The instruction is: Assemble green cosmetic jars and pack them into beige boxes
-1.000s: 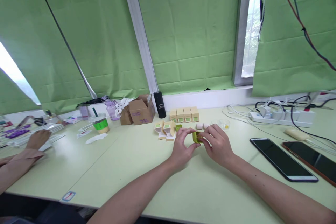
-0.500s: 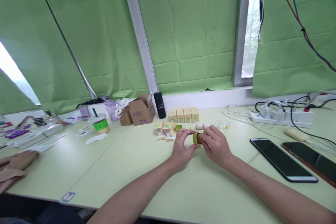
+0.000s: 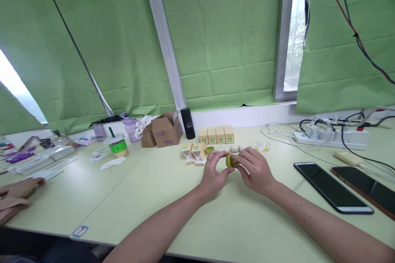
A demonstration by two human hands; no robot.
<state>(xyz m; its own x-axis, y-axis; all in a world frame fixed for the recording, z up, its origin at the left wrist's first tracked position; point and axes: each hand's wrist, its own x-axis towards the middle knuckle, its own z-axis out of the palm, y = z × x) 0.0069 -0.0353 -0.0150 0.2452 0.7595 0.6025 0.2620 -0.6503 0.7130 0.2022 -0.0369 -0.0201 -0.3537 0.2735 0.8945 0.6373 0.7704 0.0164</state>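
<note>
Bright daylight slips past the curtains (image 3: 228, 37), burning white at the left gap (image 3: 21, 86). The desk (image 3: 86, 172) carries a soft sheen. Hands (image 3: 214, 174) (image 3: 256, 170) look fairly sharp; far-left clutter (image 3: 40, 160) smears, wide-angle stretch skews the edges, and one patch (image 3: 99, 131) is pixelated.

On my remote feed, the small case (image 3: 228, 161) is yellow-green, perhaps olive within, though the view there is too small to be sure. The table (image 3: 173, 189) is pale greenish cream. I see tan boxes (image 3: 220, 131), each bearing a green label; a brown carton (image 3: 165, 134) with purple print; a black cylinder (image 3: 187, 120) with a white emblem; a cup (image 3: 118, 146) banded in bright green; a lilac bottle (image 3: 131, 129); plain green curtains (image 3: 225, 41); a white power strip (image 3: 348, 138); and a black-screened phone (image 3: 333, 187) with white borders.
</note>
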